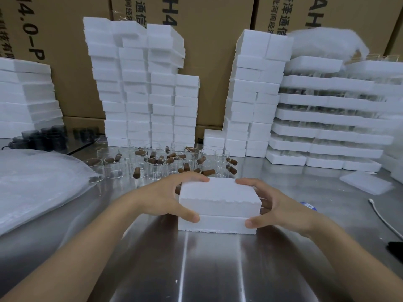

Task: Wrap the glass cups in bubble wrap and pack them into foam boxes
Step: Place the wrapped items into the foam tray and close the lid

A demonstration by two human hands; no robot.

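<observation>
A closed white foam box, lid on base, sits on the steel table in front of me. My left hand grips its left side, thumb on the front edge and fingers over the far top corner. My right hand grips the right side the same way. Behind the box stand several clear glass cups with brown handles. A stack of bubble wrap sheets lies at the left. What is inside the box is hidden.
Tall stacks of foam boxes rise at the back, with foam trays of glasses at the right. Dark glass cups sit far left. A small bubble wrap piece, a white cable and a black object lie right.
</observation>
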